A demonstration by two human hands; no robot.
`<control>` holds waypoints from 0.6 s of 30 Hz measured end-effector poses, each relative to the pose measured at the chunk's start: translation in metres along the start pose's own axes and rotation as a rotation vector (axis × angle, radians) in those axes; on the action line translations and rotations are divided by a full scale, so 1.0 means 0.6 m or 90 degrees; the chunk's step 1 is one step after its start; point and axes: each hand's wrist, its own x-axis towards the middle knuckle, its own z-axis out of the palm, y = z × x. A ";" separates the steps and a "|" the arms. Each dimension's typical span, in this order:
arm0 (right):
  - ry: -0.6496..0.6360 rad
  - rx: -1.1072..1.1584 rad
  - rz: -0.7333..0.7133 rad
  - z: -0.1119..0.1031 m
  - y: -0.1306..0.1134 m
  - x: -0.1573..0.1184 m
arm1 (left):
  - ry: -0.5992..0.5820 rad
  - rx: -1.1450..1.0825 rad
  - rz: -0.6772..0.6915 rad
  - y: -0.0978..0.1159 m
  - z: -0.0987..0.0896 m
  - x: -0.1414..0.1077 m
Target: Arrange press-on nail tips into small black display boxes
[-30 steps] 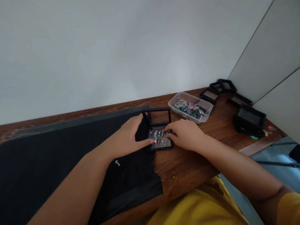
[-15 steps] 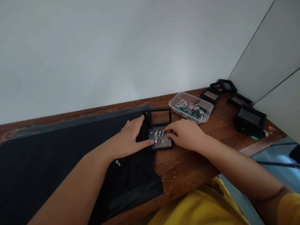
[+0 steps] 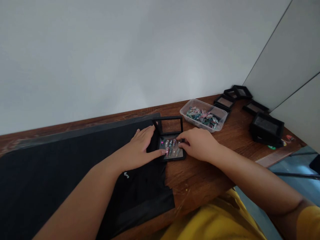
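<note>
A small black case (image 3: 172,159) with a windowed lid (image 3: 170,126) stands open between my hands. Several decorated press-on nails (image 3: 170,143), pink, green and silvery, lie in rows on its grey base. My left hand (image 3: 136,148) is at the case's left side, fingers stretched out, its thumb tip over the left edge by a pink nail. Over the right side, my right hand (image 3: 198,143) pinches with thumb and forefinger at a press-on nail (image 3: 179,142), mostly hidden by the fingertips.
A clear plastic tub (image 3: 183,113) of loose press-on nails stands behind my right hand. Several black cases (image 3: 225,101) lie at the back right, with a stack of black cases (image 3: 267,128) nearer. A black mat (image 3: 62,170) covers the wooden table's (image 3: 200,176) left part.
Both hands stay at the case almost unmoved. The whole view has shifted very slightly; the right fingertips remain at the same spot on the case's right side.
</note>
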 end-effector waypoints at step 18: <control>-0.001 -0.019 -0.005 -0.002 -0.002 -0.003 | 0.018 -0.021 -0.010 0.012 0.001 0.000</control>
